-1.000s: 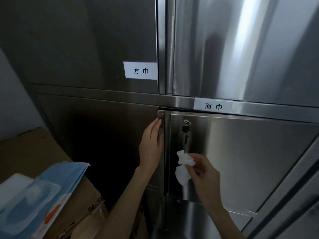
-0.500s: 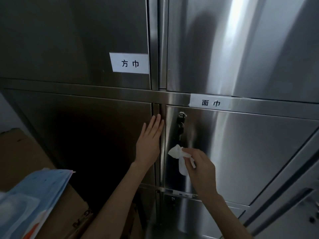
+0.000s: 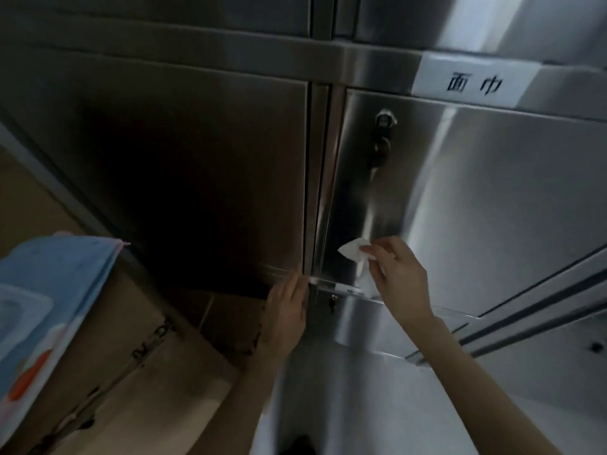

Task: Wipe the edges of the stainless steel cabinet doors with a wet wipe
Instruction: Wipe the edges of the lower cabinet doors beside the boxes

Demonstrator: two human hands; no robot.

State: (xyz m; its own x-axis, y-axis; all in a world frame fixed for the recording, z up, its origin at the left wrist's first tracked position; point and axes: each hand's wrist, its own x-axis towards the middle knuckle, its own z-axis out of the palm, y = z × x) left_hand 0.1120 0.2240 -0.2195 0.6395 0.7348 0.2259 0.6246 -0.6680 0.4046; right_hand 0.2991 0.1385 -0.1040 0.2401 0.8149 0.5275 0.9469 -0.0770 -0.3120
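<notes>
right hand (image 3: 400,280) pinches wipe (image 3: 353,256) (left hand (image 3: 285,310) flat).

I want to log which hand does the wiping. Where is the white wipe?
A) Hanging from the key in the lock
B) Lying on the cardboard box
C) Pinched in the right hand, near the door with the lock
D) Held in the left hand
C: the right hand pinches the wet wipe by the lower left part of the door with the lock, while the left hand holds nothing.

left hand (image 3: 285,311) flat, fingers (image 3: 291,286) straight, right hand (image 3: 400,277) pinching wipe (image 3: 352,256)
</notes>
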